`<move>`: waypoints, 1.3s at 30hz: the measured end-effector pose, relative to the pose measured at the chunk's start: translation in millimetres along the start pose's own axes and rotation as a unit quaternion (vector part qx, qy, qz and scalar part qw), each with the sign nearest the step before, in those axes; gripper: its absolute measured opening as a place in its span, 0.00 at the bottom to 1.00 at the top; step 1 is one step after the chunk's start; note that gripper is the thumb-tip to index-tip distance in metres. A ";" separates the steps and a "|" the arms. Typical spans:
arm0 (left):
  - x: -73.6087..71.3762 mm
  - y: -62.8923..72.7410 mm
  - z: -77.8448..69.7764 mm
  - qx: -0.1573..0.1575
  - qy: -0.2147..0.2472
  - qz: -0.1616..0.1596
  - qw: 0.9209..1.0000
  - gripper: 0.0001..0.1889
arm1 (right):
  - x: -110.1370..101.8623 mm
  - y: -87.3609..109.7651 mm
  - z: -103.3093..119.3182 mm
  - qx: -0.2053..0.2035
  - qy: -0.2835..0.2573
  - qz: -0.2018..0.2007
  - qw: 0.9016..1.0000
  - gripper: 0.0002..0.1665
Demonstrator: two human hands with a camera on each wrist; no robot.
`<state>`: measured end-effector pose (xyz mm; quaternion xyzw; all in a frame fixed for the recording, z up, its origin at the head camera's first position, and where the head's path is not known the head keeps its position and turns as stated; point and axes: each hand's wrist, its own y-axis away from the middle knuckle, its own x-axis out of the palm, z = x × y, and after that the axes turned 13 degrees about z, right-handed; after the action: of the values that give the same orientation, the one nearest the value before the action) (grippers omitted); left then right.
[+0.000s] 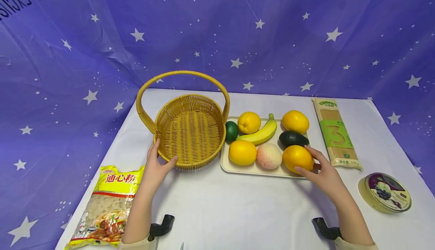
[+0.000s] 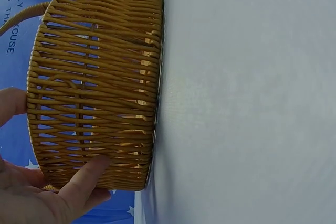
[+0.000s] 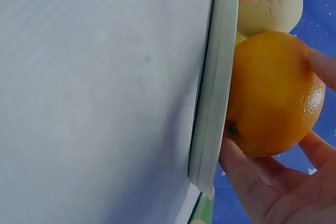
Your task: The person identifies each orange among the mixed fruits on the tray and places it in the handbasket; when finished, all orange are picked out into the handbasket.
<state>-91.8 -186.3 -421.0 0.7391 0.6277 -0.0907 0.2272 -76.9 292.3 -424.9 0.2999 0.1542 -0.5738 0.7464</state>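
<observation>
My left hand [image 1: 157,168] holds the near left side of a round wicker basket [image 1: 190,163]. In the left wrist view, its fingers [image 2: 86,179] lie against the basket's woven wall [image 2: 100,93]. With my right hand [image 1: 323,172] I grip an orange [image 1: 298,158] at the near right corner of a cream tray [image 1: 251,171]. Thumb and fingers lie around the orange [image 3: 275,95] in the right wrist view, and it is still at the tray's rim. Beside it are a peach [image 1: 269,156] and a dark avocado [image 1: 293,139].
Also on the tray are a banana [image 1: 259,133], a dark green fruit [image 1: 232,131] and several yellow-orange fruits [image 1: 249,122]. A noodle pack [image 1: 337,133] and a round tub [image 1: 384,192] lie to the right. A macaroni bag [image 1: 108,204] is at the left.
</observation>
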 end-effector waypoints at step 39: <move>2.0 0.1 4.5 0.015 0.070 0.005 0.997 0.49 | -3.8 -13.1 51.5 -0.105 -0.003 -0.045 0.993 0.41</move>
<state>-90.6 -186.6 -425.8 0.7503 0.6366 -0.0466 0.1720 -96.4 260.9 -386.5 0.2105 0.2245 -0.5886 0.7475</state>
